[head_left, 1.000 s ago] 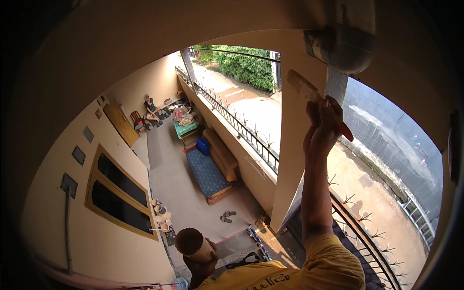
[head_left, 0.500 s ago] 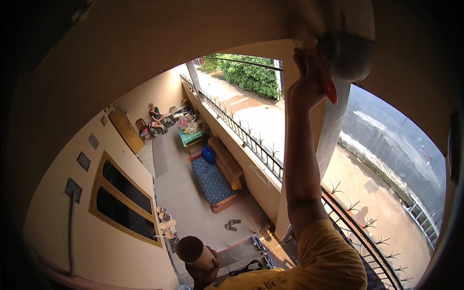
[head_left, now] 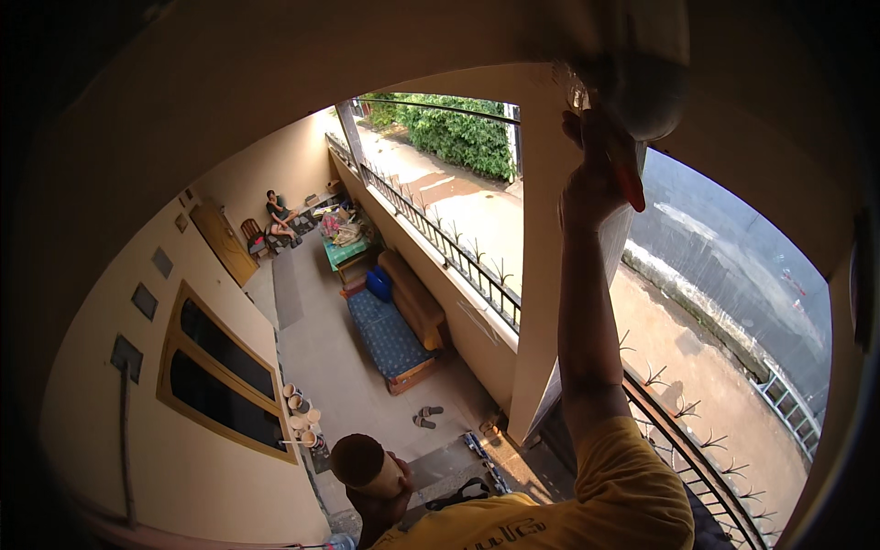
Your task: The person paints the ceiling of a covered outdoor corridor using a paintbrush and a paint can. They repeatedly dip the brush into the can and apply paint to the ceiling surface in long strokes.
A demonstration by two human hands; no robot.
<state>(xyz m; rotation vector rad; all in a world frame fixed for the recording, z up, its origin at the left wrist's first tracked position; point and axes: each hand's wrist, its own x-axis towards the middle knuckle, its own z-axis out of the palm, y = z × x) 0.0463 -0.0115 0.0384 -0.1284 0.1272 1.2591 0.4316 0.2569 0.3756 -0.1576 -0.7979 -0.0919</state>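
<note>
bristle end of the paintbrush (head_left: 630, 186) is blurred and dim beside a rounded grey form (head_left: 647, 87) cut off at the upper edge, and whether it touches the pillar (head_left: 543, 238) cannot be told. right hand (head_left: 591, 170), raised high, is closed around the paintbrush, red handle jutting out on its right side, some fingers hidden from this view. left hand (head_left: 390, 504), near the lower edge, is wrapped around a pale cup (head_left: 381, 481), contents too shaded to make out.
</note>
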